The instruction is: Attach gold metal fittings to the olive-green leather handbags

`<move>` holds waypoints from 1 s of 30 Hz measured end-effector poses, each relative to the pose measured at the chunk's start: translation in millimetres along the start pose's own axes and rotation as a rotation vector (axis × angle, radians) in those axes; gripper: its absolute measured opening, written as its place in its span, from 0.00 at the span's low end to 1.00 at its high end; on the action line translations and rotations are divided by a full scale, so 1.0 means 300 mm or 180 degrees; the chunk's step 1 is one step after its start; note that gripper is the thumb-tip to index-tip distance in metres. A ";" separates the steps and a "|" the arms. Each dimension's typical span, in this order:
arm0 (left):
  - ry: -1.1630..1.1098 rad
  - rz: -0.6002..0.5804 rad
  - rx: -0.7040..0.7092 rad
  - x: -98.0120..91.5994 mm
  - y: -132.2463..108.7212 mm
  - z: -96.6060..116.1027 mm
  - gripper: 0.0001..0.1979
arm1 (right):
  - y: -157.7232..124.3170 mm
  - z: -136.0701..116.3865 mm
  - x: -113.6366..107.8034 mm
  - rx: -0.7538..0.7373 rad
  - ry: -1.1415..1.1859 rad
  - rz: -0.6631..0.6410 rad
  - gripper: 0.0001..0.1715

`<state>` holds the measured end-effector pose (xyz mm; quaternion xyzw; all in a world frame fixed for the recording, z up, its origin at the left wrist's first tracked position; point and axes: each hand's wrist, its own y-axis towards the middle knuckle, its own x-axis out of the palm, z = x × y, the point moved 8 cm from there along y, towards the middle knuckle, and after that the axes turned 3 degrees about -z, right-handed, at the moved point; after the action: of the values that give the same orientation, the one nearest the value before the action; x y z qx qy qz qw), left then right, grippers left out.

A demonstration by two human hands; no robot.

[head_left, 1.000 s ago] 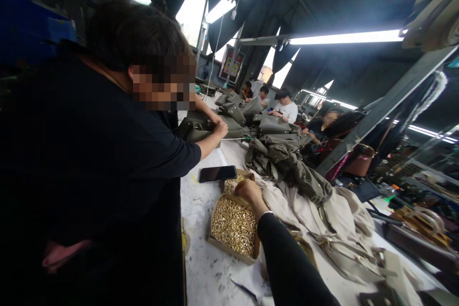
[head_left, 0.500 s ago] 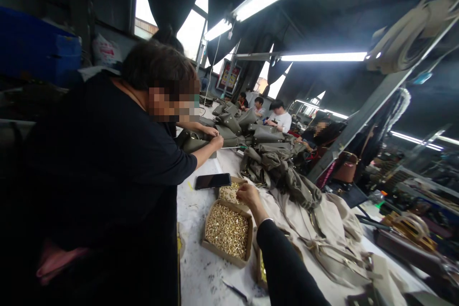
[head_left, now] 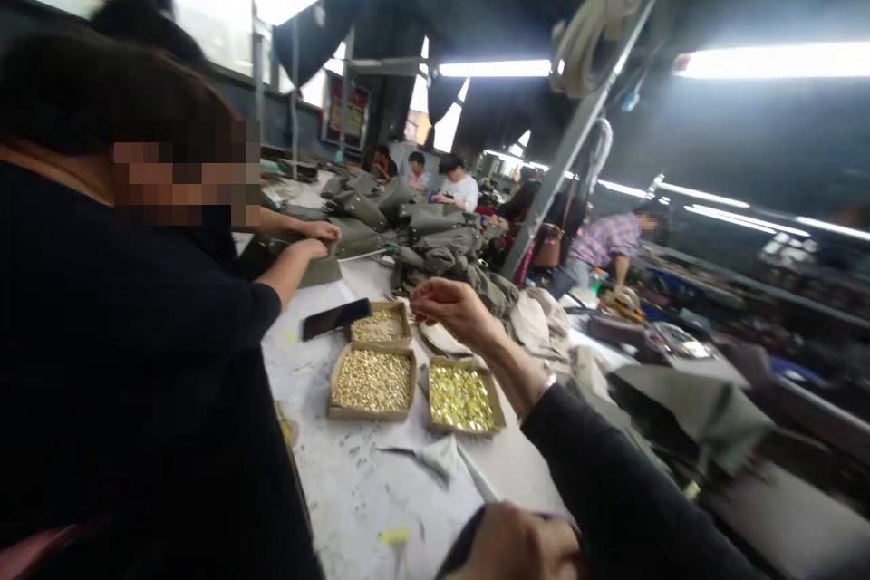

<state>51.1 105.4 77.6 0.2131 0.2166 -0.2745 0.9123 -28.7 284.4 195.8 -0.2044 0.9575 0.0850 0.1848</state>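
My right hand (head_left: pixel 454 312) reaches in from the right in a black sleeve, its thumb and fingertips pinched together. It is raised just right of a small cardboard box of gold-coloured metal bits (head_left: pixel 378 325); anything in the pinch is too small to make out. Nearer stands a fuller box of small gold pieces (head_left: pixel 375 380), and right of it a box of shiny yellow-gold pieces (head_left: pixel 465 397). At the bottom edge my left hand (head_left: pixel 520 546) is blurred and partly cut off. Its fingers look curled beside something dark that I cannot identify.
A black phone (head_left: pixel 336 319) leans on the far box. A co-worker in black (head_left: pixel 136 335) bends over the table at left, hands on an olive bag piece (head_left: pixel 319 272). Olive bags (head_left: pixel 435 227) pile up further back. A slanted metal post (head_left: pixel 584 127) rises at right.
The view has swung right. My right hand has lifted from inside the far box, still pinched. My left hand has come into view at the bottom, and the yellow-gold box shows fully.
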 end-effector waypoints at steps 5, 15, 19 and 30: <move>-0.0126 -0.0291 -0.0150 0.067 0.041 -0.015 0.12 | -0.541 -0.159 -0.204 -0.0773 0.0941 0.0479 0.11; -0.1121 -0.0598 -0.0698 0.074 0.055 0.009 0.11 | -1.172 0.311 -0.243 0.0072 0.0646 0.2601 0.09; -0.1159 -0.0417 -0.0957 0.073 0.038 0.005 0.11 | -1.233 0.377 -0.190 0.0074 0.0442 0.3105 0.06; -0.1209 -0.0080 -0.0679 0.083 0.007 0.015 0.08 | -1.192 0.521 -0.161 0.0106 0.1598 0.3158 0.10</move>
<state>72.4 94.5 69.0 0.0571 0.0713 -0.2965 0.9506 213.4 16.3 40.1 0.2600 0.9548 0.0954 -0.1080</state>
